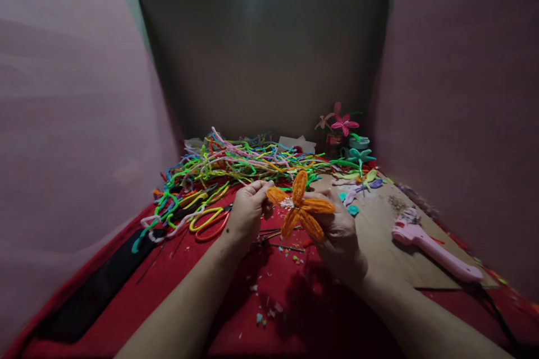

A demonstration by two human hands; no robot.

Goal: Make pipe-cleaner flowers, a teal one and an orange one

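Observation:
An orange pipe-cleaner flower [300, 207] with several looped petals is held up between both hands over the red cloth. My right hand [341, 235] is wrapped round its stem from behind and below. My left hand [248, 208] has its fingers curled and pinches at the flower's left petal. A big heap of many-coloured pipe cleaners [227, 171] lies just beyond the hands.
Scissors with yellow and orange handles [209, 221] lie left of my left hand. A pink glue gun [433, 247] rests on a brown board [387, 235] at right. Finished pink and teal flowers [344, 126] stand at back right. Cardboard walls enclose the red cloth [278, 291], littered with scraps.

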